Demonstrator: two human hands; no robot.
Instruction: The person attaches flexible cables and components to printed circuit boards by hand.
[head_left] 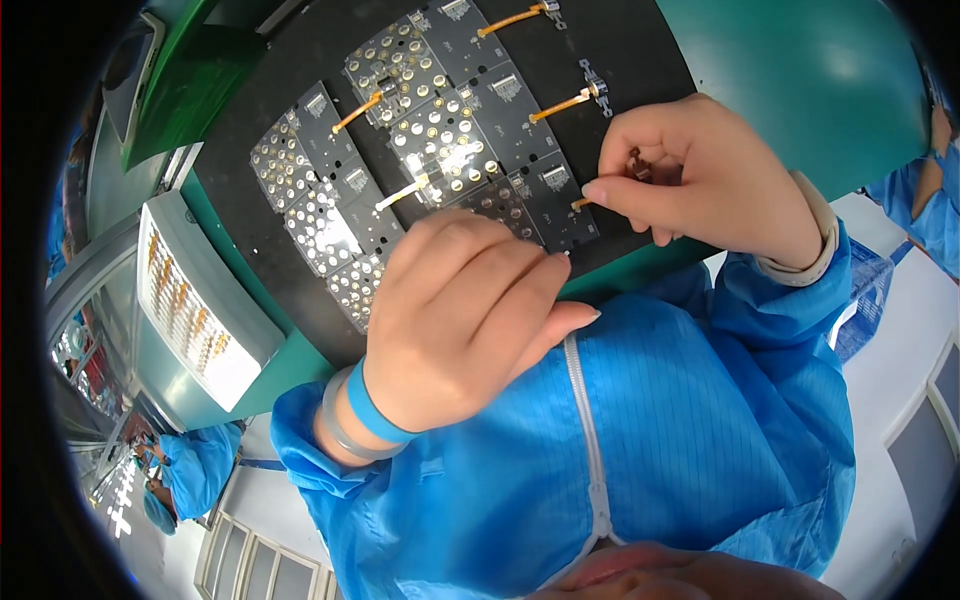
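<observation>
Right hand [700, 175] pinches a small dark part [637, 163] at the right edge of the black tray [640, 50]. Left hand [465, 320], fingers curled together, rests on the tray's near edge. Circuit boards [440, 130] with orange flex strips [560, 105] lie on the tray. Green bench [800, 70] beneath.

Bright overhead glare (fisheye-warped, dark edges)

I see a green worktable [800, 70] under bright light. A white tray [200, 300] sits left, beside white-framed panels [250, 565].
</observation>
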